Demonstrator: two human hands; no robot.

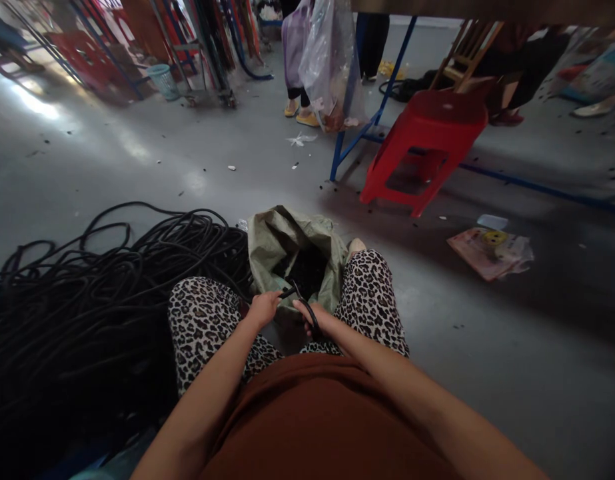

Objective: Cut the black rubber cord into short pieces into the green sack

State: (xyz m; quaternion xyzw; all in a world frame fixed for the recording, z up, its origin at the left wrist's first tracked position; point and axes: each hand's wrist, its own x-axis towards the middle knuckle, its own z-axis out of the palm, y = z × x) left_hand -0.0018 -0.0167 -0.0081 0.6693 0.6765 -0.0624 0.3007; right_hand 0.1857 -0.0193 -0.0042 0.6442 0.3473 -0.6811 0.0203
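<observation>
I sit with my knees apart in leopard-print trousers. Between them stands an open green sack (277, 240) holding dark pieces. My left hand (262, 308) grips the end of a black cord (287, 292) just above the sack's near rim. My right hand (314, 319) is closed on a dark tool, probably scissors (312, 313), touching the same cord. The blades are hard to make out. A large heap of black cord (87, 293) lies on the floor at my left.
A tilted red plastic stool (427, 143) and a blue table frame (372, 120) stand ahead to the right. Another person's legs in yellow sandals (302, 110) stand by hanging plastic bags (327, 60). A crumpled packet (490, 252) lies on the grey floor at right.
</observation>
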